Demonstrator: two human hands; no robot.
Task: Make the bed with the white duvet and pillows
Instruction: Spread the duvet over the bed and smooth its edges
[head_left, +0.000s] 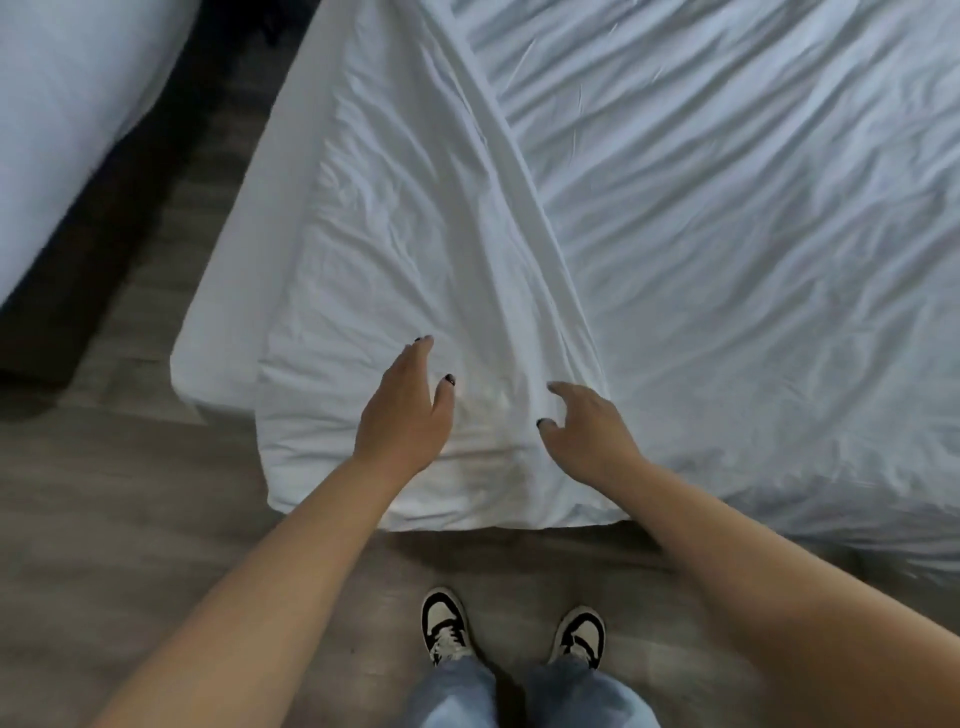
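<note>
Both hands are out over the near corner of the bed (753, 234), where the white duvet (405, 249) lies folded back in a wrinkled flap that hangs over the near left edge. The left hand (405, 410) is flat, fingers straight, grasping nothing, palm down on the flap. The right hand (587, 426) sits just beside it with fingers loosely curled at the fold, holding nothing. Below, black-and-white sneakers (447, 623) stand on the grey wood floor (156, 519); a second bed (67, 119) shows far left.
</note>
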